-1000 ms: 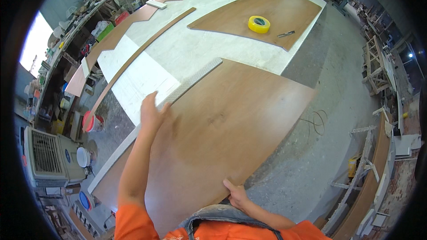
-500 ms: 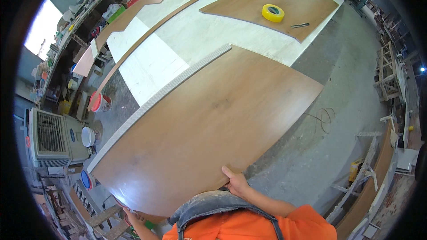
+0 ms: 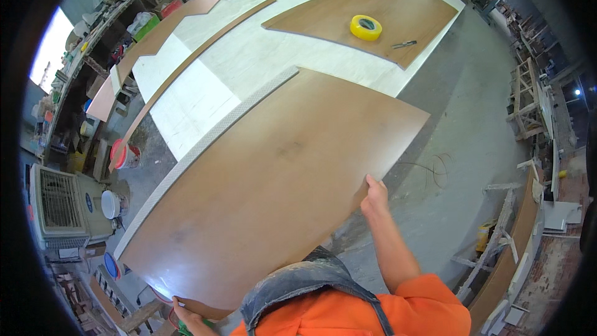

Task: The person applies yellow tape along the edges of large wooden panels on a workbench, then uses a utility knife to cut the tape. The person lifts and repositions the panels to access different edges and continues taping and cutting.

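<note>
A large brown panel point(image 3: 273, 168) with a curved outline spans the space in front of me, tilted, its far end over the white table point(image 3: 249, 56). A pale grey edge point(image 3: 211, 155) runs along its left side. At its near left corner my left hand point(image 3: 188, 318) grips the rim, thumb on top and fingers mostly hidden. My right hand point(image 3: 375, 198) is closed on the panel's right edge, thumb on top, fingers beneath it. The near edge of the panel meets the dark apron point(image 3: 305, 283) at my body.
Another brown panel point(image 3: 367, 12) on the table bears a yellow tape roll point(image 3: 365, 27) and a small cutter point(image 3: 404, 44). A long curved brown strip point(image 3: 193, 56) lies to the left. Buckets point(image 3: 112, 204) and an air cooler point(image 3: 62, 205) stand at left; wooden frames point(image 3: 527, 99) at right.
My right hand has moved away from my body along the panel's right edge, and that arm is straighter. My left hand stays at the near left corner. The whole view has shifted slightly.
</note>
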`<state>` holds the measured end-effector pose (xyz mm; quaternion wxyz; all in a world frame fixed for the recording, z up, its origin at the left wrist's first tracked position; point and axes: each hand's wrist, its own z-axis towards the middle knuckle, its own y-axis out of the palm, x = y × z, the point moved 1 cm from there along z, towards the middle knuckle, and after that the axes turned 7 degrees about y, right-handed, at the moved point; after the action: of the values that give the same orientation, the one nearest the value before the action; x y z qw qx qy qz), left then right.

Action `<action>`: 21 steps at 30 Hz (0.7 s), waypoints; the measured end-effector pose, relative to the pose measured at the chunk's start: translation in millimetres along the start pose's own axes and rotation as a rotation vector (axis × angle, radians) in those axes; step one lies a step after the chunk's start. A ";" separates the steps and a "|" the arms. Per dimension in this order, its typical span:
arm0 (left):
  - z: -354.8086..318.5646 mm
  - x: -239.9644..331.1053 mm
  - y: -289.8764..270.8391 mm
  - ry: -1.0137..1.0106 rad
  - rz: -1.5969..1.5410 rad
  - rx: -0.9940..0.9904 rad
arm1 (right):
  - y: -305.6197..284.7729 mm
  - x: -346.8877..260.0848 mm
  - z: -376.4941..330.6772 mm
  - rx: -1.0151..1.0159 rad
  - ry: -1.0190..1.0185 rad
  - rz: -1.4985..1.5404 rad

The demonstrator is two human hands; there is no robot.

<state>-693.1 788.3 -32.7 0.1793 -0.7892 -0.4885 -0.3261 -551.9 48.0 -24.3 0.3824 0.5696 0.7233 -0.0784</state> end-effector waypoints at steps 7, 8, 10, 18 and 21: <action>84.3 10.7 -38.1 0.068 0.034 -0.011 | 55.6 0.1 15.8 0.000 0.038 -0.014; 88.3 6.5 -33.0 0.114 0.054 0.016 | 58.9 0.9 21.0 0.008 0.026 -0.051; 87.3 6.2 -11.8 0.091 0.038 0.021 | 63.0 0.8 30.0 0.023 -0.001 -0.128; 93.4 21.7 23.4 0.032 0.029 0.022 | 101.5 -37.6 12.9 0.142 -0.024 -0.988; 103.3 24.0 19.7 0.088 0.102 0.088 | 115.6 -61.6 14.8 0.124 -0.026 -1.434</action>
<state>-633.1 857.1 -90.2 0.2516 -0.7892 -0.4534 -0.3291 -439.2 32.0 42.2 0.2122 -0.0260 0.9090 -0.3579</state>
